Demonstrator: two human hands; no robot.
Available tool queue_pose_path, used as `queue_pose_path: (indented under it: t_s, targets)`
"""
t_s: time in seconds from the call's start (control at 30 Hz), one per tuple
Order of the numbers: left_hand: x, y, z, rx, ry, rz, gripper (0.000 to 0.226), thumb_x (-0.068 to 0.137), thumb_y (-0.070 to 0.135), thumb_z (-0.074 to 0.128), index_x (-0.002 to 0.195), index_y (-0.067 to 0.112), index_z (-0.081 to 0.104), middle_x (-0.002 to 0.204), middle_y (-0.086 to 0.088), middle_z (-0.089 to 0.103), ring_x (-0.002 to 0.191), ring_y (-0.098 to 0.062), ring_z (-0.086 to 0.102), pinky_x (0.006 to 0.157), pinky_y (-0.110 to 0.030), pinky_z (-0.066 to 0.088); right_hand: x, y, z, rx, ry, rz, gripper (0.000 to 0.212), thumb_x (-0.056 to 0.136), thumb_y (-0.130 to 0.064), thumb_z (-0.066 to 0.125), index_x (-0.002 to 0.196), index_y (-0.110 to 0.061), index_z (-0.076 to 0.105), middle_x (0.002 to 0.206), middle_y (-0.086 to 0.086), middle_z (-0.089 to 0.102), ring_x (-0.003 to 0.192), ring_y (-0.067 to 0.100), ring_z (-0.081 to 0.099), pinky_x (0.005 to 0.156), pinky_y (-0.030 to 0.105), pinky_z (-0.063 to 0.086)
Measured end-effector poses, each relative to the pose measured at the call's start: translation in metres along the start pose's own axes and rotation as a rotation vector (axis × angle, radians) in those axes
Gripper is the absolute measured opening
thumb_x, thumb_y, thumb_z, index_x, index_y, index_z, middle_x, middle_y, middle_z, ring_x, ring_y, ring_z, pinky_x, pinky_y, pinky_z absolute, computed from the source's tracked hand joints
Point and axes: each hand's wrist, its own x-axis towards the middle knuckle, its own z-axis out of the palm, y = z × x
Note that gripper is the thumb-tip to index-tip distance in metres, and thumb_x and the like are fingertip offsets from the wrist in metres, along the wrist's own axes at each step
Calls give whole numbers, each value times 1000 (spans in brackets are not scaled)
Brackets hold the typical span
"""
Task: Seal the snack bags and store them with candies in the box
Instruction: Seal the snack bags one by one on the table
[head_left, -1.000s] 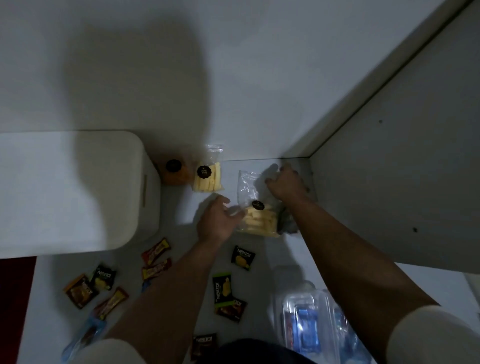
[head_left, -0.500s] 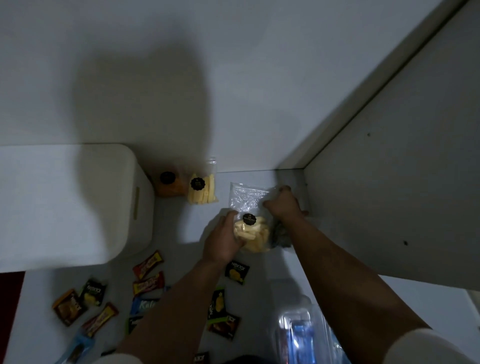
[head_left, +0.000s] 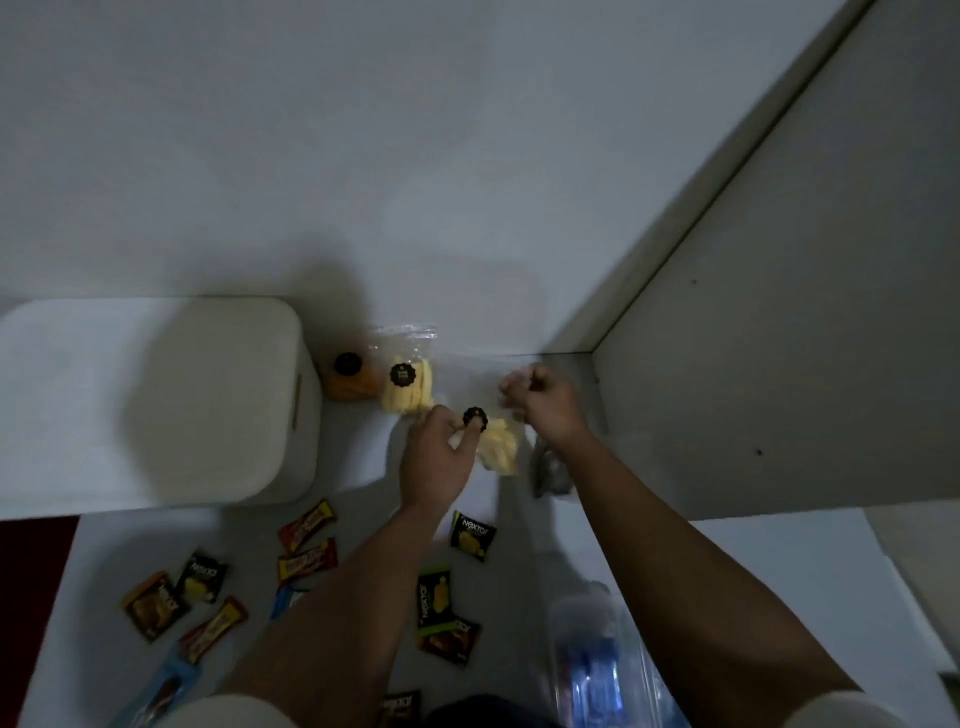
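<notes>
A clear snack bag (head_left: 497, 446) of pale yellow sticks with a round black sticker is held up between both hands over the white table. My left hand (head_left: 435, 457) pinches its left side by the sticker. My right hand (head_left: 545, 405) grips its top right edge with curled fingers. A second bag of yellow sticks (head_left: 408, 382) stands against the wall, next to an orange snack bag (head_left: 350, 384). Several wrapped candies (head_left: 306, 530) lie scattered on the table (head_left: 363, 499) near me. The white box (head_left: 150, 400) with its lid on sits at the left.
A clear plastic container (head_left: 597, 660) with blue contents sits at the lower right. A dark crumpled bag (head_left: 550, 473) lies under my right forearm. A grey panel (head_left: 779, 364) walls off the right side, and the white wall rises behind.
Both hands lifted the bag of yellow sticks off the table and moved in on its top. The left hand shifted from the bag's side up to the sticker; the view tilted slightly.
</notes>
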Motion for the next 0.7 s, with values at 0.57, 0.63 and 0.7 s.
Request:
queue_pose_path:
  t_s: [0.57,0.63,0.7]
  targets:
    - [-136,42,-123,-560,-205,-96,25,104,14,46,85,5,61,71,-9,62,63,-21,60,47,-21,49,-244,3,49,-155,-56,-419,26,92,-40,72,92,-15,66,85,-3,69,82,5,68,75,30,57]
    - [-156,36,-132,-514,-275,-45,27,105,19,50,85,7,63,79,-12,66,74,-24,67,61,-27,58,-262,8,49,-154,-35,-390,26,90,-43,71,86,-17,67,83,0,71,79,11,68,76,38,58]
    - [-175,29,-140,-468,-323,-15,28,104,22,51,82,8,61,78,-11,66,77,-26,67,73,-36,59,-277,14,50,-205,6,-389,17,89,-29,72,82,-15,66,79,1,70,75,12,66,74,38,56]
